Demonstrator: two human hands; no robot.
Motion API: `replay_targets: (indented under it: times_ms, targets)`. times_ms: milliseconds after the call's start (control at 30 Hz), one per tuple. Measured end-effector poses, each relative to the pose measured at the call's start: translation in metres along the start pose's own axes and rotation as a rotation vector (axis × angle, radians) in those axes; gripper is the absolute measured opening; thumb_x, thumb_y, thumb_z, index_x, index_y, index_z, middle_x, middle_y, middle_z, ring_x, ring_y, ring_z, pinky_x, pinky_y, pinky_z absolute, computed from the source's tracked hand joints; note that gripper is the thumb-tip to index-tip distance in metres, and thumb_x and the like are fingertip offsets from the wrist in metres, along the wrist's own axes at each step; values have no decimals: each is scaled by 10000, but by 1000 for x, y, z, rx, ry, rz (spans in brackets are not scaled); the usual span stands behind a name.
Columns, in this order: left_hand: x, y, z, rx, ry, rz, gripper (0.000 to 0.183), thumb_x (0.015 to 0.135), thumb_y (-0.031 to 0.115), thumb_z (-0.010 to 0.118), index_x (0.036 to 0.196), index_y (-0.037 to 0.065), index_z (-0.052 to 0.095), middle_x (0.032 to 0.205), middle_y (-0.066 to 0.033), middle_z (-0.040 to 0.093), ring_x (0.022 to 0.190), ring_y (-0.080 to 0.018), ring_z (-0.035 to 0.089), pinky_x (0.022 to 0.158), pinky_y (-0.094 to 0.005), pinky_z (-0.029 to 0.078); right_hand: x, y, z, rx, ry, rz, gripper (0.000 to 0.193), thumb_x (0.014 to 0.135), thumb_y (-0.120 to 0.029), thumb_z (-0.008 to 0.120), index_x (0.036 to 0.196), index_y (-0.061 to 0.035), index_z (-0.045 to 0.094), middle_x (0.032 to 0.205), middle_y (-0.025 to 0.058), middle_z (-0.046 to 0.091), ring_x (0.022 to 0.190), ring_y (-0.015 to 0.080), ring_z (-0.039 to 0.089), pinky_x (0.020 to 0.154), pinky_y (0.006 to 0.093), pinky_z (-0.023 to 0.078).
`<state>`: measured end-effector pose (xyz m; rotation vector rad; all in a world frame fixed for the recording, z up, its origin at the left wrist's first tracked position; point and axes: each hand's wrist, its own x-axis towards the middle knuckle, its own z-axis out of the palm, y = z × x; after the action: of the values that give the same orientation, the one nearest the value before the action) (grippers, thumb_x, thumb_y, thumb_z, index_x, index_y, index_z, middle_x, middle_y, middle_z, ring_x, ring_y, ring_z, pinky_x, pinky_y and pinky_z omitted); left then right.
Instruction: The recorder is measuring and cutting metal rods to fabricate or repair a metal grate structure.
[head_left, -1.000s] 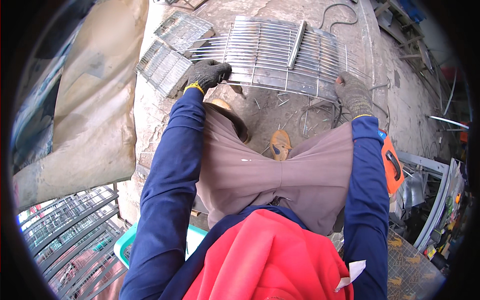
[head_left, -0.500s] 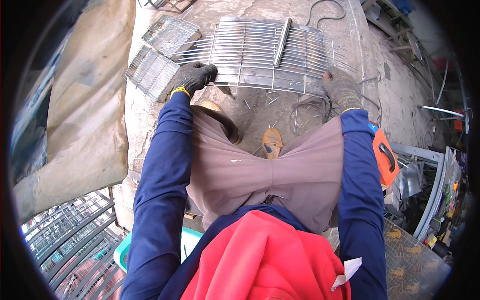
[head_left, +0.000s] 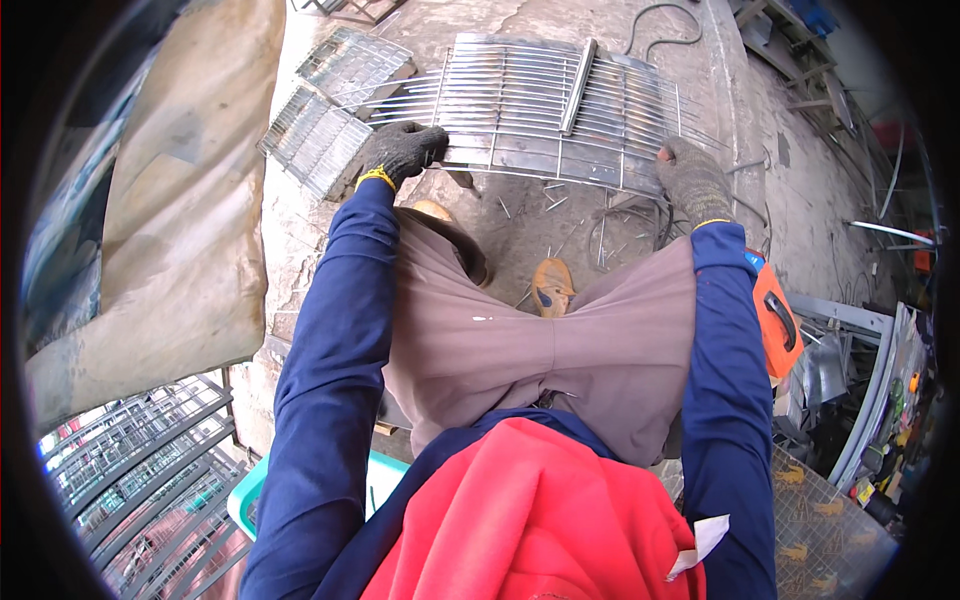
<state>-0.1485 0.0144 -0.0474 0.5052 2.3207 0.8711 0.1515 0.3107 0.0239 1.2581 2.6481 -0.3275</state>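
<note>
A wire grid [head_left: 527, 140] of thin parallel metal rods with cross rods lies over a flat metal sheet [head_left: 480, 60] in front of me. At its near left corner, my left hand [head_left: 405, 152], in a dark knit glove with a yellow cuff, is closed on the grid's edge. My right hand [head_left: 693, 182], in a grey knit glove, is closed at the near right end, with its fingertips partly hidden. A straight metal bar [head_left: 579, 88] rests across the rods, right of the middle.
Two wire-mesh panels [head_left: 318, 140] on blocks stand left of the grid. Cut rod pieces [head_left: 556, 203] and a coiled cable [head_left: 655, 215] lie on the floor near my shoes. An orange case [head_left: 775, 320] sits beside my right arm. A hanging tarp [head_left: 190, 220] fills the left side.
The whole scene sits slightly farther right in the view. Both hands keep their places on the grid, and the bar still lies across it.
</note>
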Motion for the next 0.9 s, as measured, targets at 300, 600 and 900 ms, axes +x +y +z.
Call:
replay_targets:
  times_ms: [300, 600, 900]
  targets:
    - [8, -12, 1, 55, 1, 19, 543, 743, 548, 648, 907, 42, 753, 822, -142, 715, 776, -268, 676, 739, -378, 515, 2, 2, 4, -11, 16, -35, 305, 922, -381, 506, 1105, -168, 627, 1139, 140, 653, 1098, 348, 605, 925, 476, 474]
    - [1, -2, 0, 21, 4, 18, 361, 831, 404, 710, 858, 45, 747, 669, -11, 621, 568, -94, 510, 519, -266, 392, 3, 0, 2, -22, -12, -11, 335, 936, -396, 484, 1154, -181, 621, 1161, 139, 650, 1117, 338, 604, 945, 463, 475]
    - [-8, 8, -4, -5, -9, -3, 344, 815, 405, 724, 842, 64, 749, 641, -4, 599, 548, -91, 495, 502, -260, 384, 5, 0, 2, -38, -7, 0, 334, 932, -385, 489, 1168, -184, 612, 1174, 140, 647, 1121, 339, 607, 948, 475, 476]
